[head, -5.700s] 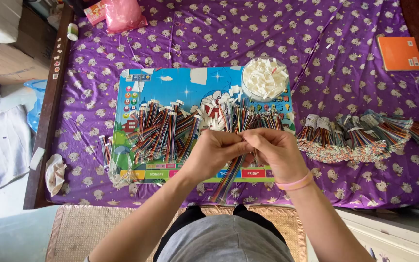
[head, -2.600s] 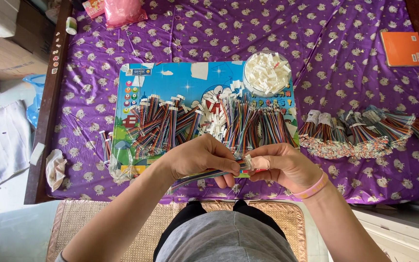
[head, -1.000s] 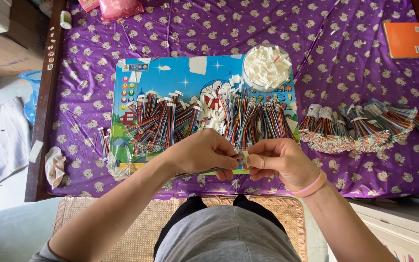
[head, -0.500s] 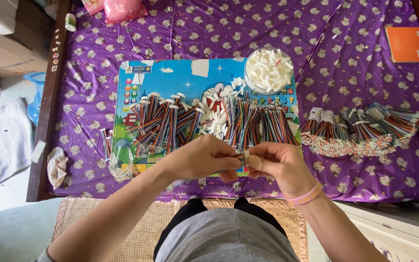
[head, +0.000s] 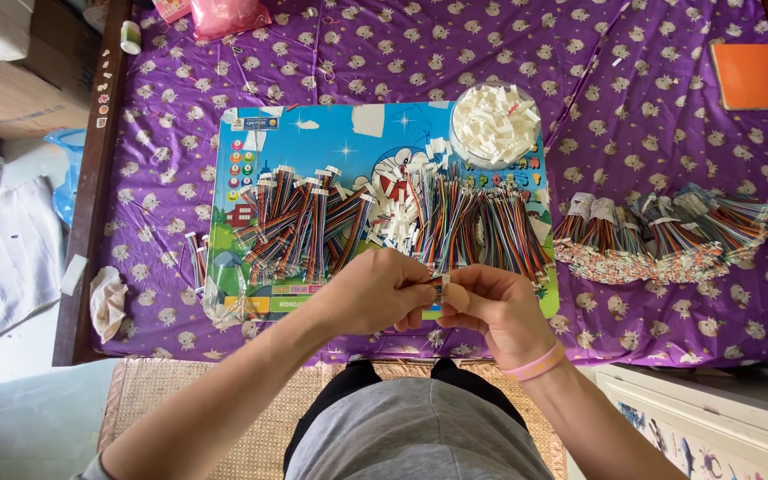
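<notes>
Hands meet in the middle, low over the near edge of the table. The left hand (head: 373, 291) is curled up, and its fingertips pinch a small wire piece (head: 438, 286). The right hand (head: 497, 309) pinches the same small piece from the other side, so both hands hold it between them. It is too small to see well. A pink band (head: 535, 364) sits on the right wrist.

Just past the hands lies a blue picture mat (head: 348, 142) on a purple cloth (head: 633, 116) with little white shapes. Bunches of colourful wires (head: 304, 227) lie on the mat on the left, and more striped wires (head: 482, 222) lie on the right part of it. A heap of tiny white plugs (head: 395, 218) sits between them. A round clear bowl (head: 495, 124) full of white plugs stands at the far edge of the mat. Tied wire bundles (head: 668, 236) lie on the cloth to the right. An orange book (head: 751, 76) rests in the far right corner.
</notes>
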